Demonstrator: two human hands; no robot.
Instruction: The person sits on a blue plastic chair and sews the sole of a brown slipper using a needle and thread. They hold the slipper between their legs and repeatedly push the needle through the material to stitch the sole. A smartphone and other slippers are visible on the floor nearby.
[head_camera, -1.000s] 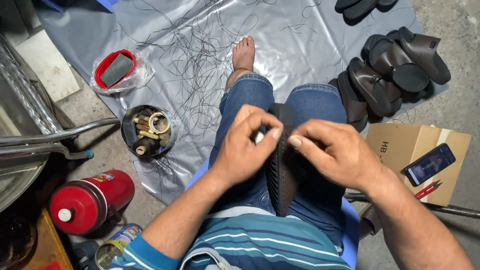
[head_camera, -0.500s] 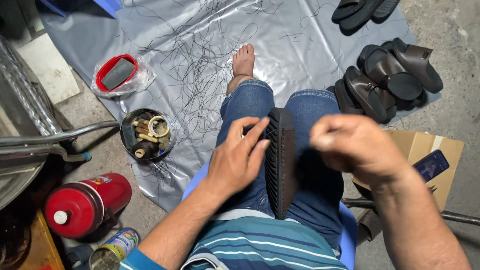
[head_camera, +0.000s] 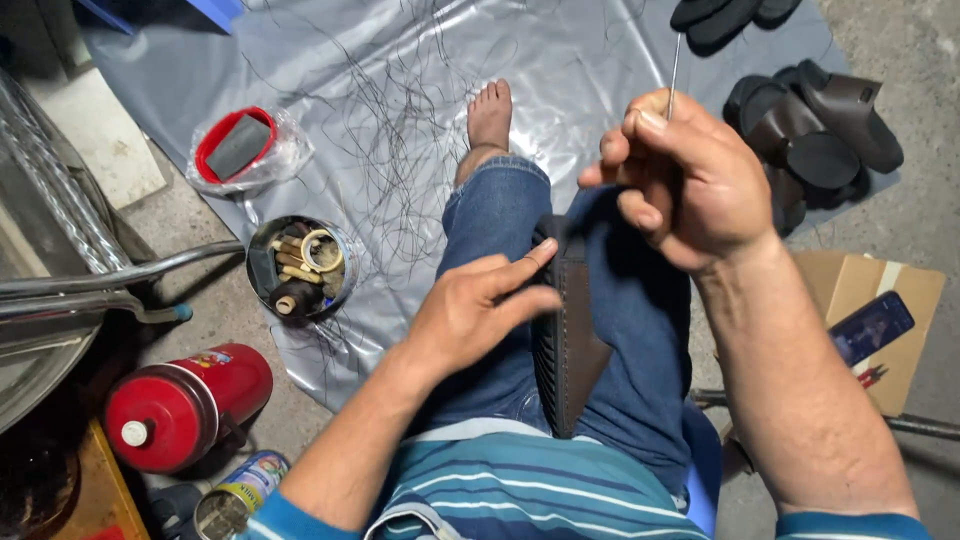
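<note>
From my seat at the head camera I see the dark rubber sandal sole with a ribbed edge (head_camera: 562, 340) standing on its side between the knees, its long axis running from the lap away toward the bare foot (head_camera: 490, 115). My left hand (head_camera: 480, 315) lies flat against its left face, fingers released and spread, the forefinger stretched along the top edge, pressing and not clasping. My right hand (head_camera: 685, 180) is lifted above and to the right of the sole, well clear of it, fingers clenched in a pinch on a thin metal needle-like awl (head_camera: 674, 75) that points up and away from the fingertips; I cannot tell whether a thread runs from it. So the sole lies below and left of the right fingers, and the left hand is by far the nearer, touching it. Counting: one sole in the lap, one awl, two hands. Beyond the right fingers, on the grey plastic sheet (head_camera: 380, 60) strewn with black thread offcuts, lies a heap of dark finished sandals (head_camera: 820, 130), too overlapped to count. Left of the left fingers stand one round tin of thread spools (head_camera: 300, 268), one red lid with a grey block in a clear bag (head_camera: 238, 148) and one red cylinder (head_camera: 185, 405); right of the wrist lies one phone on brown cardboard (head_camera: 872, 328).
</note>
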